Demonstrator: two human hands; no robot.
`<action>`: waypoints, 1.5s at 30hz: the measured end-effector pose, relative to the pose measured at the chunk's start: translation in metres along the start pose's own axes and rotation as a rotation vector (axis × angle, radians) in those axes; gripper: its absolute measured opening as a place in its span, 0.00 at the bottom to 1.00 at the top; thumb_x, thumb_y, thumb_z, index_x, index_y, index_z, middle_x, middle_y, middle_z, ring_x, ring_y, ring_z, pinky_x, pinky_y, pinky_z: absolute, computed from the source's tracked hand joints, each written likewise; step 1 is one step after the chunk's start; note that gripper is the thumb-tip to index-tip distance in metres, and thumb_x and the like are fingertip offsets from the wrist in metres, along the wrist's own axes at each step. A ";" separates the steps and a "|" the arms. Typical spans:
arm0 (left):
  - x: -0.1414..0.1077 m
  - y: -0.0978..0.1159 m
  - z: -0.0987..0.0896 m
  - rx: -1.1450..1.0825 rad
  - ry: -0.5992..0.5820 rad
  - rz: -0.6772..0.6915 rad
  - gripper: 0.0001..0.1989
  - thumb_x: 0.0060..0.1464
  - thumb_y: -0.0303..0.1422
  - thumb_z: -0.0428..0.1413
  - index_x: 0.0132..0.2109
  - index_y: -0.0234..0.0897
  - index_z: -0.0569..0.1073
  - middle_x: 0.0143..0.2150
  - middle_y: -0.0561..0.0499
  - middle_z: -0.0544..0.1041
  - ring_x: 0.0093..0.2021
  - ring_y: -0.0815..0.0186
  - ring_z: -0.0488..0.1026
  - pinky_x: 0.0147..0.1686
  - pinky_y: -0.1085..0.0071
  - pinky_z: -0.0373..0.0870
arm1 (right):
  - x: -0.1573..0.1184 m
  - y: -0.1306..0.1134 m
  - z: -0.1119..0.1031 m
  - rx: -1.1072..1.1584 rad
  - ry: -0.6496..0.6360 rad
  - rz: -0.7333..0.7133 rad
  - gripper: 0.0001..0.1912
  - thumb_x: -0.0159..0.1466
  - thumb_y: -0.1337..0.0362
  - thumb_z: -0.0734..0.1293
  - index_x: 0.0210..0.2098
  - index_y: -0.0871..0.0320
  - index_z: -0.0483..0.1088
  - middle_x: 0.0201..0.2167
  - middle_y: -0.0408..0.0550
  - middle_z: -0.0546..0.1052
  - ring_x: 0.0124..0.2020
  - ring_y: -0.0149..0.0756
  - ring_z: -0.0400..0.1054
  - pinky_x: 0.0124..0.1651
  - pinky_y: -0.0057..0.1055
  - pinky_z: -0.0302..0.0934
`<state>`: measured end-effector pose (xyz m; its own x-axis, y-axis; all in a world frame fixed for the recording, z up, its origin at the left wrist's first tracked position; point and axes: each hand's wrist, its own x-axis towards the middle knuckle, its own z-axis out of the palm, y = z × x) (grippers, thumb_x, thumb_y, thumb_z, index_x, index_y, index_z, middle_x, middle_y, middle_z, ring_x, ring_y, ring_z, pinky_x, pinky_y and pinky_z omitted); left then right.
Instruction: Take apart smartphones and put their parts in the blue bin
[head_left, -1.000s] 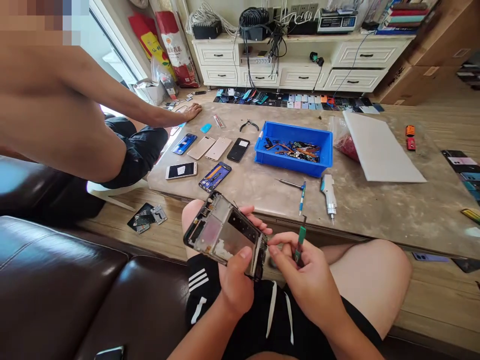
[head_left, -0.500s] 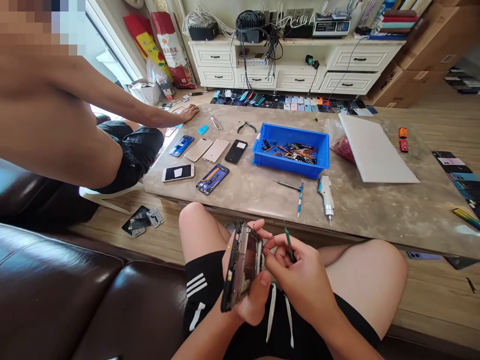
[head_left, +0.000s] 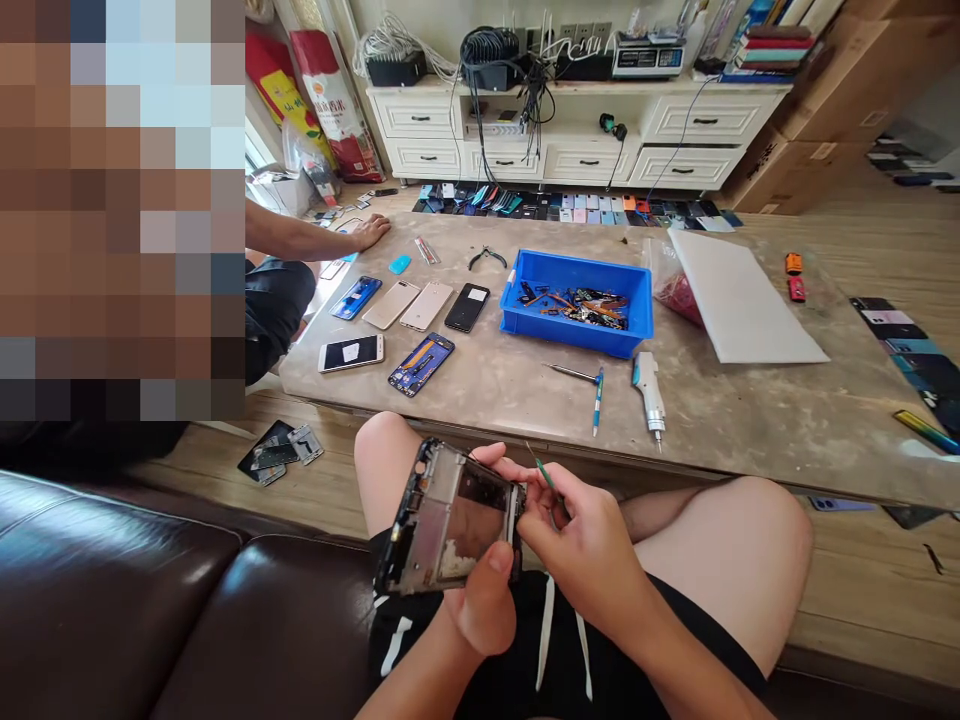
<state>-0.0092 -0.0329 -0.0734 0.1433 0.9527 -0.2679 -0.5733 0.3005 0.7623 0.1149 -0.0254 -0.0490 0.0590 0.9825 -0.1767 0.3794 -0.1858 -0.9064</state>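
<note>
My left hand (head_left: pixel 486 600) is wrapped around an opened phone frame (head_left: pixel 431 530) above my lap, thumb on its inner face and fingertips at its far edge. The frame is tilted, its bare metal and a dark patch facing up. My right hand (head_left: pixel 585 530) is closed, with a thin green-handled tool (head_left: pixel 545 473) sticking up between its fingers; the tool's thin tip points up and away. The right fingertips press at the frame's right edge, and what they pinch there is too small to make out.
On the table (head_left: pixel 480 420) stand a blue bin (head_left: pixel 577 335) of small parts, several phones (head_left: pixel 424 362), pliers (head_left: pixel 487 257), a screwdriver (head_left: pixel 574 372), a blue pen (head_left: pixel 598 405), an electric screwdriver (head_left: pixel 649 395) and a white foam sheet (head_left: pixel 742 300). A co-worker's hand (head_left: pixel 371 232) rests at the far left.
My left hand has turned the phone frame so its inner face shows more broadly. The green-handled tool has tipped leftward in my right hand. The view has shifted slightly.
</note>
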 end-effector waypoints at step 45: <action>0.022 0.052 0.048 -0.464 -0.199 -0.196 0.25 0.59 0.41 0.46 0.52 0.26 0.73 0.37 0.44 0.70 0.34 0.60 0.70 0.35 0.63 0.69 | -0.033 -0.003 -0.082 0.242 0.164 -0.570 0.08 0.68 0.61 0.67 0.45 0.51 0.78 0.30 0.48 0.78 0.30 0.41 0.74 0.34 0.39 0.70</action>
<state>0.0026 0.0055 -0.0119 0.4078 0.8842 -0.2278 -0.8098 0.4655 0.3572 0.1877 -0.0561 -0.0084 0.0572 0.9138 0.4021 0.1751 0.3873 -0.9052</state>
